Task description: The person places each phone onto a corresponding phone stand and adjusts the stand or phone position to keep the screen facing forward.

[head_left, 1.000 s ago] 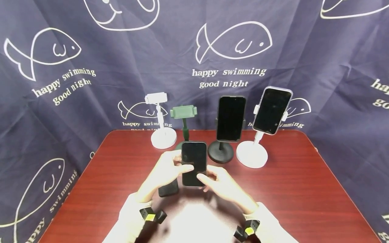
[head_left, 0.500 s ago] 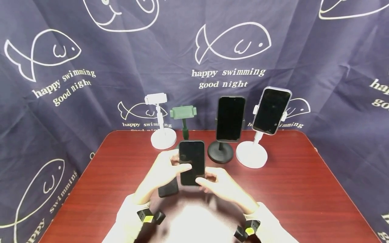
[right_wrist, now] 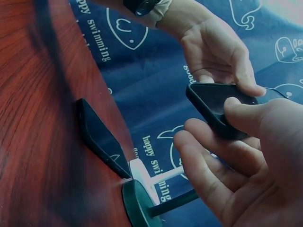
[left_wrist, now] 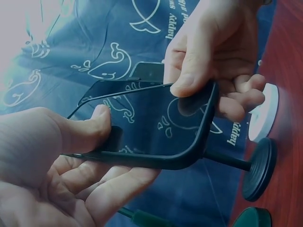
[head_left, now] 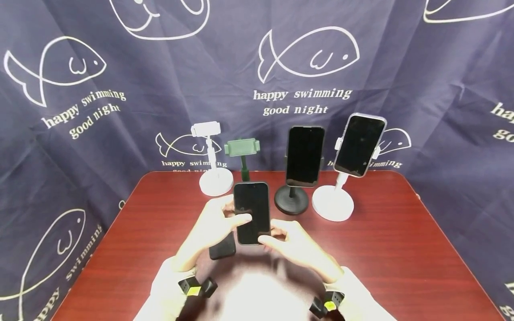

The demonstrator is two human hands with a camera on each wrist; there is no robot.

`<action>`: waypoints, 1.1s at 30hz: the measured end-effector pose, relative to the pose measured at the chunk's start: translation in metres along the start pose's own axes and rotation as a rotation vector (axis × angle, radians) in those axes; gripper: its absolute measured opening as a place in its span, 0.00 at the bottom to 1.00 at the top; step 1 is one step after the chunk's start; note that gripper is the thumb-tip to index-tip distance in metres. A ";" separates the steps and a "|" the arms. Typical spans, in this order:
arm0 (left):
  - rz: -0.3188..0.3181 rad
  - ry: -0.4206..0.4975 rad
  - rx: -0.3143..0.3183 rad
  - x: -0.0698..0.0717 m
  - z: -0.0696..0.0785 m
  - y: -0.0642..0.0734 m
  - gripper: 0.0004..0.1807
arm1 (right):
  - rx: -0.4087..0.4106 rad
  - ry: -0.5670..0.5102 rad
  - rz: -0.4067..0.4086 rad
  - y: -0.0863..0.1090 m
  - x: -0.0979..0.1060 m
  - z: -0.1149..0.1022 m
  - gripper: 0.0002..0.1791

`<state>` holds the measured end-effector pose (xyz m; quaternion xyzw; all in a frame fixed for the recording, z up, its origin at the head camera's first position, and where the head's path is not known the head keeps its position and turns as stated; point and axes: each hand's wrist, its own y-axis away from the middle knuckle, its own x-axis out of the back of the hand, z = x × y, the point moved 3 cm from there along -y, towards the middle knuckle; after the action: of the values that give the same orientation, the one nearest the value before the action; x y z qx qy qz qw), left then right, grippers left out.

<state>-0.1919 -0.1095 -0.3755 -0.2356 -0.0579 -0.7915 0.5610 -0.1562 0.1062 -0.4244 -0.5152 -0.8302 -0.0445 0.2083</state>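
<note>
Both hands hold a black smartphone [head_left: 253,203] upright above the table, its dark screen toward the head camera. My left hand [head_left: 214,223] grips its left edge, thumb over the screen and fingers behind, as the left wrist view shows. At the lower right corner my right hand [head_left: 291,243] pinches it, thumb on the glass and fingers beneath. Behind the phone stands a green phone stand [head_left: 242,148] with nothing in its clamp; its base is hidden in the head view. Another dark phone [right_wrist: 102,137] lies flat on the table beneath the left hand.
A white phone stand [head_left: 215,182] without a phone is at the back left. Right of centre, a black stand [head_left: 292,201] bears a phone [head_left: 305,156], and a second white stand [head_left: 333,203] bears a tilted phone [head_left: 360,145]. A printed curtain [head_left: 225,67] hangs behind the red-brown table [head_left: 401,249].
The held phone has moved slightly left and up, toward the green stand, with the left hand shifting along. The right hand stays on its lower corner. The stands have not moved.
</note>
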 end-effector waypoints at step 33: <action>-0.037 0.134 0.014 0.007 0.009 0.005 0.17 | 0.116 0.025 0.110 0.005 -0.006 -0.017 0.06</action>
<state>-0.1862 -0.1140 -0.3658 -0.1770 -0.0300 -0.8152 0.5506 -0.1449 0.0986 -0.4122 -0.5464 -0.7992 0.0088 0.2502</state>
